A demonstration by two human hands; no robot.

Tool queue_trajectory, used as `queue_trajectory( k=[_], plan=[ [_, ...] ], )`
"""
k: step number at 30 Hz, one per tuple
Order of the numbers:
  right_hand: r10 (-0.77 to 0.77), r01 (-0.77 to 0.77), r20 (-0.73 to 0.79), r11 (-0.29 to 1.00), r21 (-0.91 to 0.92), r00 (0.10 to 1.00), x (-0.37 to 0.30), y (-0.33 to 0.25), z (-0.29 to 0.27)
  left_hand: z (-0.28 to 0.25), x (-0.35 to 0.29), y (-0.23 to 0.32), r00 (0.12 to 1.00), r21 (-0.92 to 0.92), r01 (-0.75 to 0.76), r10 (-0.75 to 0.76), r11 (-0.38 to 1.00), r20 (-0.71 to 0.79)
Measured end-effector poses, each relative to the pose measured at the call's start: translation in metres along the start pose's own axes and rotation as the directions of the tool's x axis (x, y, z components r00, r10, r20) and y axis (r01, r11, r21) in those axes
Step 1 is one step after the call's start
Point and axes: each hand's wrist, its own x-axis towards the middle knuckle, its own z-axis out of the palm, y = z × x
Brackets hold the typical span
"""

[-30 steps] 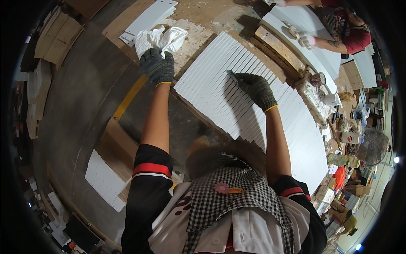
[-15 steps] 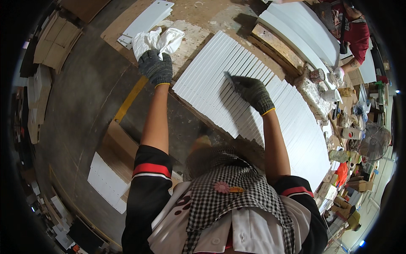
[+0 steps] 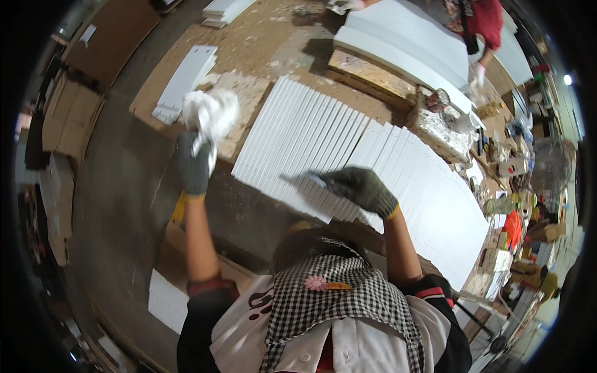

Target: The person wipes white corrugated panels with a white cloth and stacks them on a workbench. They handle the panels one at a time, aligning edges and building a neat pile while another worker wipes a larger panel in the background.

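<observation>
My left hand [image 3: 194,165], in a dark grey knitted glove, is closed on a bunched white cloth [image 3: 214,115] held beyond the bench's near edge. Its fingers are partly smeared by motion. My right hand [image 3: 360,188], gloved alike, pinches a small flat scraper-like blade [image 3: 315,179]; blur hides its exact kind. This hand is just over the near ends of a long row of narrow white strips [image 3: 298,130]. The strips lie side by side across the bench, with small dark holes along their ends. A gap shows between two groups of them.
Short white boards [image 3: 186,78] are stacked at the bench's left corner. Behind the strips are wide white panels [image 3: 404,40], a paint-crusted block [image 3: 438,133] and a white cup [image 3: 467,122]. A co-worker in a red top [image 3: 485,25] stands far right. Cardboard [image 3: 71,118] leans at left.
My left hand has lifted the cloth leftward, off the bench corner. My right hand has come toward the strips' near ends with the blade. The view has shifted, showing more of the bench's far side.
</observation>
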Motion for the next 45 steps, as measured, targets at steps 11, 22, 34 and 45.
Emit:
queue_trajectory(
  k=[11,22,34,45],
  plan=[
    [0.503,-0.145,-0.388,0.734,0.663,0.773,-0.189,0.023,0.021,0.202,0.116,0.054,0.387,-0.129,-0.759,0.602,0.638,0.699],
    [0.531,0.777,-0.847,0.529,0.342,0.012,-0.352,0.081,0.104,0.281,-0.051,0.276,-0.300,-0.864,-0.490,0.909,0.115,0.290],
    [0.620,0.857,-0.776,0.456,0.241,-0.112,-0.454,0.122,0.092,0.433,-0.031,0.377,0.186,-0.363,-0.831,0.825,0.421,0.533],
    [0.552,0.749,-0.832,0.578,0.325,-0.065,-0.558,0.163,0.056,0.376,-0.223,0.410,-0.266,-0.807,-0.590,0.949,-0.021,0.169]
  ],
)
